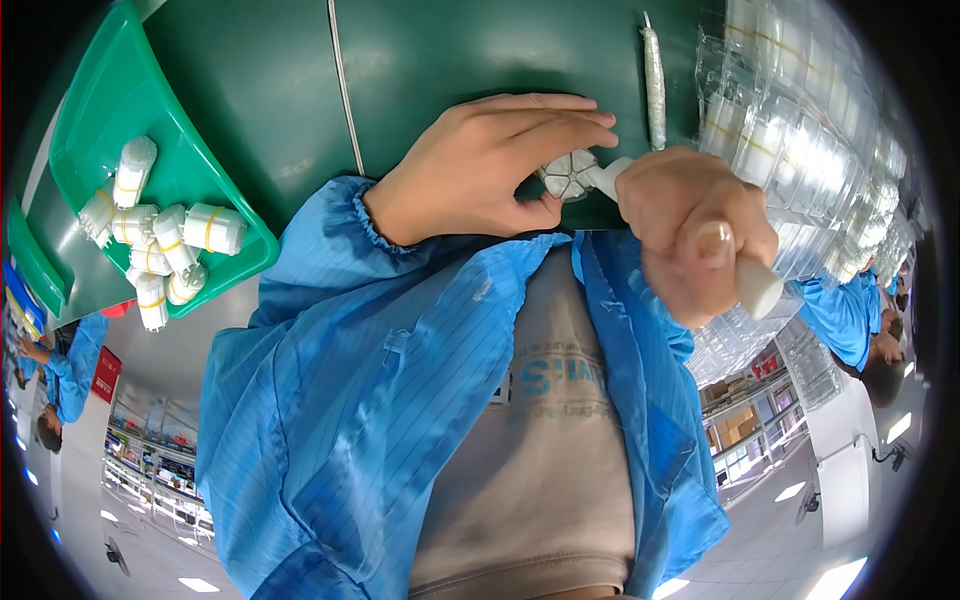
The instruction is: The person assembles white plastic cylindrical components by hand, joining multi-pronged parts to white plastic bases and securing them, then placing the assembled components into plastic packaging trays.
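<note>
My left hand (pixel 490 165) curves over a small round white piece (pixel 568 175), its thumb and fingers around the sides. The piece's face is divided into wedge-shaped segments. My right hand (pixel 695 235) is a fist around a white-handled tool (pixel 758 288). The rounded butt of its handle sticks out below the fist. At the other side, its pale front end comes out towards the round piece and meets its right edge; the exact shape of the tip cannot be made out.
A green tray (pixel 215 150) at the left holds several white cylindrical bundles (pixel 170 235) with yellow bands. Clear plastic trays (pixel 800 150) with similar pieces are stacked at the right. A slim wrapped stick (pixel 654 85) and a thin cord (pixel 343 80) lie on the green table (pixel 480 50).
</note>
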A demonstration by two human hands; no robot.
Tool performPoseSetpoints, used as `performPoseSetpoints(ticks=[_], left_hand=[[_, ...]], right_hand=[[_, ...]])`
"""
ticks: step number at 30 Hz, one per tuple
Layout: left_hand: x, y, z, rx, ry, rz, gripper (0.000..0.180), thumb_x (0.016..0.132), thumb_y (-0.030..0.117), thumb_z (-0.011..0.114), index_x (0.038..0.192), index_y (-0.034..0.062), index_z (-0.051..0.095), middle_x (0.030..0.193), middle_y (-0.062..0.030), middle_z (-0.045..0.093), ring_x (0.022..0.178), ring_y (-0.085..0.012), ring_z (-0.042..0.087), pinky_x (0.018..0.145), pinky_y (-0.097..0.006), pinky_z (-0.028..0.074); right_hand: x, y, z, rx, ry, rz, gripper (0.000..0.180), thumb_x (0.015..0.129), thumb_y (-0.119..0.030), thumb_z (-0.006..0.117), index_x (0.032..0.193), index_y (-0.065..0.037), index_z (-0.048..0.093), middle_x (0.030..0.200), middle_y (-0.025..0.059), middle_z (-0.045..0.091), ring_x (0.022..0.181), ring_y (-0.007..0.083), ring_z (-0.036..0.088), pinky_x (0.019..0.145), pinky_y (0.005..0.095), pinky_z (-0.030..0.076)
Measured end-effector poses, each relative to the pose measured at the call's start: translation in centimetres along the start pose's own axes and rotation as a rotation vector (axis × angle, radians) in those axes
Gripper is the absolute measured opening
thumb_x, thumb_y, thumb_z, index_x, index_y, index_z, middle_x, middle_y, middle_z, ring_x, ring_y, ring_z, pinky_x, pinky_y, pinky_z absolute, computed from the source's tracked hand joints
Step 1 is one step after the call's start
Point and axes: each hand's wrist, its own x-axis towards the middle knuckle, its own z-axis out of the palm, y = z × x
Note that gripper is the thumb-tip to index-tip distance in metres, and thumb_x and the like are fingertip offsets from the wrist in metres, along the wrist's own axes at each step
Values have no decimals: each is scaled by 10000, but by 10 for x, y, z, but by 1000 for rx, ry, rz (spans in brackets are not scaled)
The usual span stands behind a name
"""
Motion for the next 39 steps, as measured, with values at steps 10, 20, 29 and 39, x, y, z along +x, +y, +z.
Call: performPoseSetpoints(ticks=[10,20,29,39], left_hand=[[-4,-4,-5,154,82,36,492,701,263,854,1150,103,734,1172,-52,725,1037,-252,695,1053,-448,513],[-5,-2,-3,8,17,-21,488,637,86,715,1125,109,724,1191,-32,740,1065,-215,711,1080,-451,483],[-5,-3,-5,20,24,-24,429,656,117,732,1085,103,727,1155,-31,752,1065,-209,714,1080,-444,479],[3,7,-15,-43,13,-20,404,682,128,833,1071,87,731,1117,-81,721,1046,-259,684,983,-404,501]], right_hand=[[-1,-4,1,-310,-5,-34,323,972,-130,514,675,-80,397,507,41,446,362,167,361,372,335,295],[6,-3,-3,-3,-108,-65,230,846,-40,614,672,64,505,526,92,499,400,181,441,386,316,356],[8,2,12,-138,-29,-119,116,733,46,636,646,57,561,536,89,493,396,195,440,395,308,372],[-7,-5,2,380,157,-131,284,977,-142,501,710,-75,429,527,25,445,414,144,348,378,313,268]])
